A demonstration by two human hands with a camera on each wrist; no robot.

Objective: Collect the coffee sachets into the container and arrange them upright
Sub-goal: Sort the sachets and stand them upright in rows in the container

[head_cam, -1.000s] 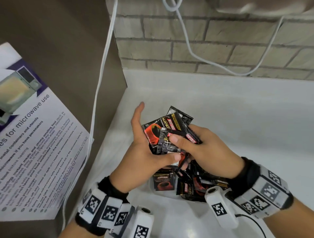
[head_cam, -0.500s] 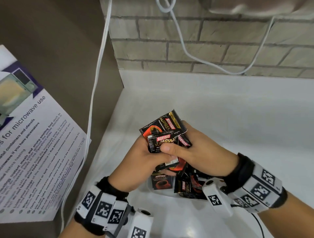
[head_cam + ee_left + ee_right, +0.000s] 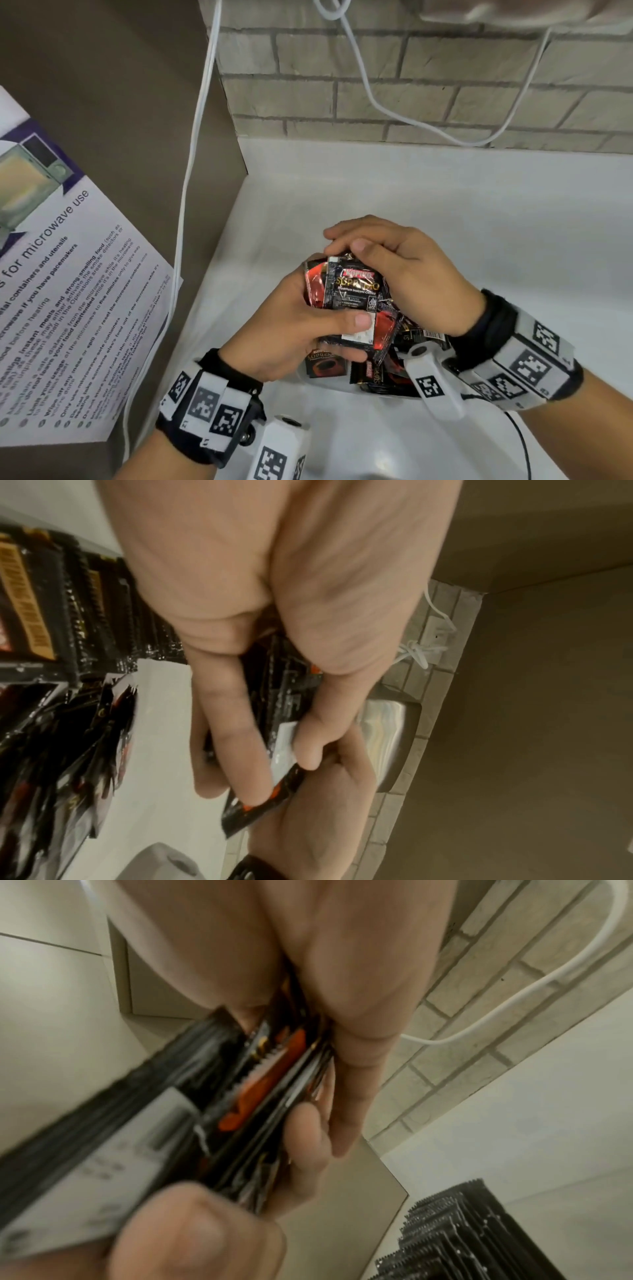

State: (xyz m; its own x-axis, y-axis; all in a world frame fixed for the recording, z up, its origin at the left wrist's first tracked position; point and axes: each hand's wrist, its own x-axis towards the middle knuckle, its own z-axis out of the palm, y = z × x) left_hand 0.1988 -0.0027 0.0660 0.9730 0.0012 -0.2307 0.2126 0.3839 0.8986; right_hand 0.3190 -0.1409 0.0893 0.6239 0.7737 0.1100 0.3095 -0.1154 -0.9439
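Observation:
Both hands hold one bundle of black and red coffee sachets just above the container. My left hand grips the bundle from the left and below, its thumb across the front sachet. From above, my right hand curls its fingers over the bundle's top edge. More sachets lie loose in the container under the hands. The left wrist view shows the bundle between my fingers and a row of sachets standing on edge. In the right wrist view the bundle appears edge-on.
A white counter runs to a brick wall behind. A white cable hangs down the brown side panel at the left. A microwave-use poster lies at the far left. Another row of sachets stands at the lower right.
The fanned sachets have been squared into a tighter bundle. My right hand moved from the bundle's side to its top edge, and my left fingers closed round it.

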